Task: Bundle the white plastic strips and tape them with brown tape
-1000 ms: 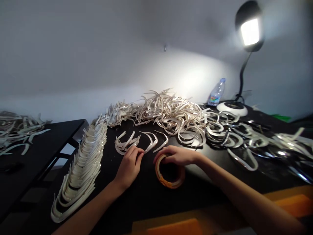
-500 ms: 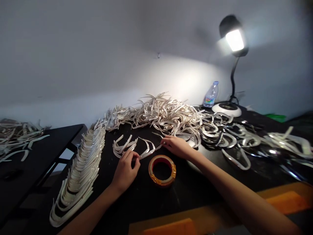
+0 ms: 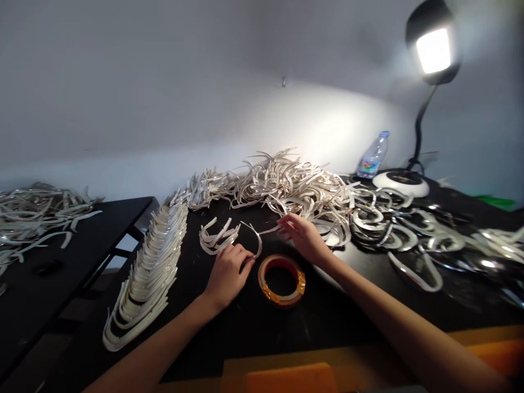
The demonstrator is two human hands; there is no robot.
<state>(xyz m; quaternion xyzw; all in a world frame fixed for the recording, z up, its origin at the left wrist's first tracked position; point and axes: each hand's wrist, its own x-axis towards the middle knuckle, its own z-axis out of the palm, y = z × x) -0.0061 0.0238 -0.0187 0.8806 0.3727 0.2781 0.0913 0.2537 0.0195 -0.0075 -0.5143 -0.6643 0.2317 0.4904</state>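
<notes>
My left hand (image 3: pixel 230 274) pinches a thin curved whitish strip (image 3: pixel 258 241) near its lower end, just above the table. My right hand (image 3: pixel 303 236) hovers to the right with its fingers loosely parted. Another narrow strip (image 3: pixel 269 231) reaches to its fingertips; whether they touch it is unclear. Left of the held strip lies a small group of curved strips (image 3: pixel 208 243), partly behind my left hand. A roll of orange-brown tape (image 3: pixel 262 281) lies flat in front of both hands.
A long overlapping row of U-shaped strips (image 3: pixel 143 278) runs along the left. Behind stands a tangled strip heap (image 3: pixel 286 185); shiny looped strips (image 3: pixel 403 234) lie right. A bottle (image 3: pixel 372 158) and lit lamp (image 3: pixel 403 183) stand at the back. Another table (image 3: pixel 102 234) is left.
The view has shifted, so things sit further right. My left hand has drawn a curved strip apart from the small group. My right hand's fingers have loosened and lifted slightly.
</notes>
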